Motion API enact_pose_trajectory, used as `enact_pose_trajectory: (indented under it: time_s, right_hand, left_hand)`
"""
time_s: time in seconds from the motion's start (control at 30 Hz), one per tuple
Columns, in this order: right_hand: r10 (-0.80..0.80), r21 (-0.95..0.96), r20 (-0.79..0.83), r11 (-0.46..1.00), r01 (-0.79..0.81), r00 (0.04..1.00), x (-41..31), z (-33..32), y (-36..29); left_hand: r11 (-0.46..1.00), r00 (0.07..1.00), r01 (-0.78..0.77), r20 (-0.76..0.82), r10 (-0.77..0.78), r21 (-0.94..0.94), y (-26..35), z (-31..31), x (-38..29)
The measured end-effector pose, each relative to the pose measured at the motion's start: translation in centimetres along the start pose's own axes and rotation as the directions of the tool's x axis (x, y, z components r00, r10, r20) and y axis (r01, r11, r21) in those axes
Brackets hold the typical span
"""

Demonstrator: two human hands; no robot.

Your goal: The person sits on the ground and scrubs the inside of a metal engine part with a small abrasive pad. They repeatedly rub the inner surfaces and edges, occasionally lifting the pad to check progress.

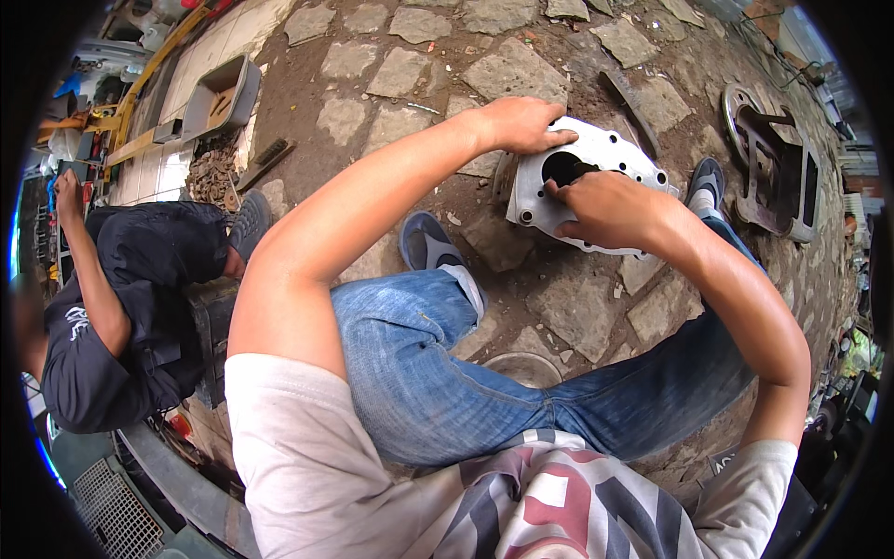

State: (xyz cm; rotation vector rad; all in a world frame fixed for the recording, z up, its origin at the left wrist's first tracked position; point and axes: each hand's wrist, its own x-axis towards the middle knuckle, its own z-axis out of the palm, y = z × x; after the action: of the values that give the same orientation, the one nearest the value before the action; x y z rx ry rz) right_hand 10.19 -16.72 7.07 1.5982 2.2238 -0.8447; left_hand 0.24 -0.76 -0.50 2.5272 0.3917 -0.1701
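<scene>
A pale cast-metal housing (pixel 594 150), perhaps a gearbox casing, is between my feet above the stone ground. Its flat flange has several bolt holes and one large round bore (pixel 561 168). My left hand (pixel 520 126) grips the housing's upper left edge, with fingers lying over the flange. Across the lower part of the flange lies my right hand (pixel 607 208). Its fingertips are at the rim of the bore, and its thumb rests on the face below. Whether the right fingers clasp anything inside is hidden.
Right of the housing stands a metal frame with a ring (pixel 775 164). A flat dark bar (pixel 631 112) lies beyond it. At left are a grey plastic tub (pixel 223 98), a brush (pixel 265 164), a pile of small debris (pixel 211 171), and a seated person in dark clothes (pixel 140 279).
</scene>
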Motion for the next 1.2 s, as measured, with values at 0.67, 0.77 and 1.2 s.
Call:
enact_pose_trajectory:
  time_s: [0.67,0.77,1.2]
  right_hand:
    - [-0.015,-0.035,-0.186,0.999,0.009,0.982,0.9,1.5,2.0]
    - [-0.013,-0.017,-0.238,1.0,0.009,0.971,1.2,1.3,2.1]
    - [-0.013,0.016,-0.132,1.0,0.015,0.991,1.4,2.5,1.5]
  left_hand:
    - [1.0,1.0,-0.004,-0.001,0.004,-0.003,0.0,-0.2,-0.1]
    - [1.0,1.0,-0.007,-0.005,0.007,-0.005,-0.1,0.0,-0.1]
    - [1.0,1.0,-0.024,-0.016,0.024,0.017,-0.4,0.1,-0.1]
